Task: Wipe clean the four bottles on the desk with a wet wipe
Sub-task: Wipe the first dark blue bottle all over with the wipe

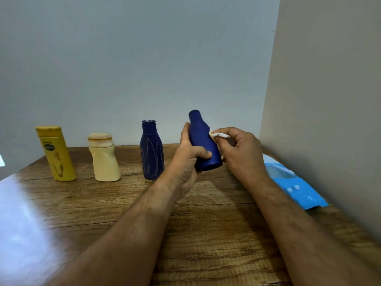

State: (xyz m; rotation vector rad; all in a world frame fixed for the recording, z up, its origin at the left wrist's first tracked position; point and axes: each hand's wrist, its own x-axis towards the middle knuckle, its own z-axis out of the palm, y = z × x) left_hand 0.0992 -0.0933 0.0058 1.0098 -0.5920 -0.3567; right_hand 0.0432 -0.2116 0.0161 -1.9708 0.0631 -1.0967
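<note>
Centre frame, I grip the blue bottle (204, 145) off the desk (206, 223) in my left hand (189, 159), right hand (237, 147) pinching the wipe (218, 135) against it; three bottles at left likely wait, starting with the dark one (152, 151)

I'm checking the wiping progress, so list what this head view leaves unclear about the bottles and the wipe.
- Held dark blue bottle: its far side faces away; the left hand covers part of the near side.
- Wet wipe: mostly bunched inside the right hand.
- Yellow bottle: label print too small to read.
- Blue wipe pack: print too small and blurred.
</note>
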